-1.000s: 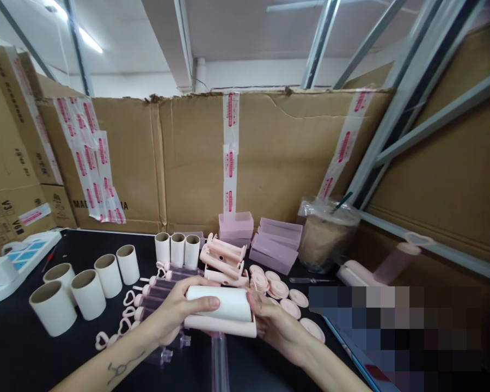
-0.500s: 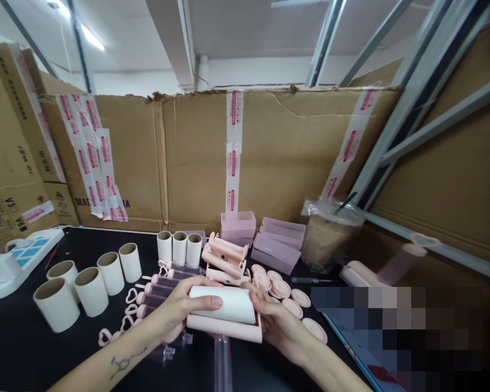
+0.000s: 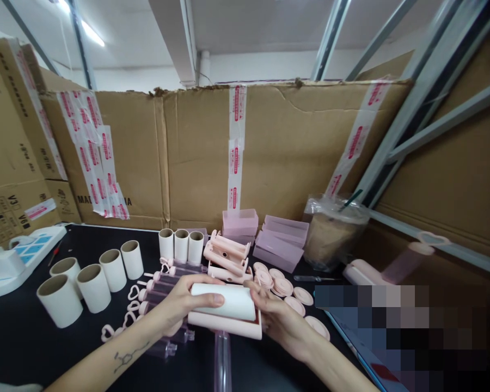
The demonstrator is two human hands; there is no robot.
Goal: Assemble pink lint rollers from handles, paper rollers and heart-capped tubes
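My left hand [image 3: 182, 305] is closed round the left end of a white paper roll [image 3: 232, 302], thumb lying along its front. The roll sits at a slight tilt in a pink plastic roller frame [image 3: 224, 325]. At the frame's right end is my right hand [image 3: 275, 313], closed, with fingertips on the end of the roll and frame; its other fingers are partly hidden behind. Below the frame a clear purple tube [image 3: 222, 359] points towards me; whether it is joined to the frame cannot be made out.
White rolls [image 3: 60, 302] stand at left, three more [image 3: 181, 245] farther back. Purple handles with pink heart loops [image 3: 134, 293] lie beside my left hand. Behind are pink frames [image 3: 226, 253] and lilac boxes [image 3: 277, 247]; pink discs [image 3: 303, 295], a bagged cup [image 3: 330, 234] and a blue-edged object [image 3: 353, 348] lie right.
The view has shifted slightly. Both hands keep their hold on the roll and frame, with hardly any visible movement between them.
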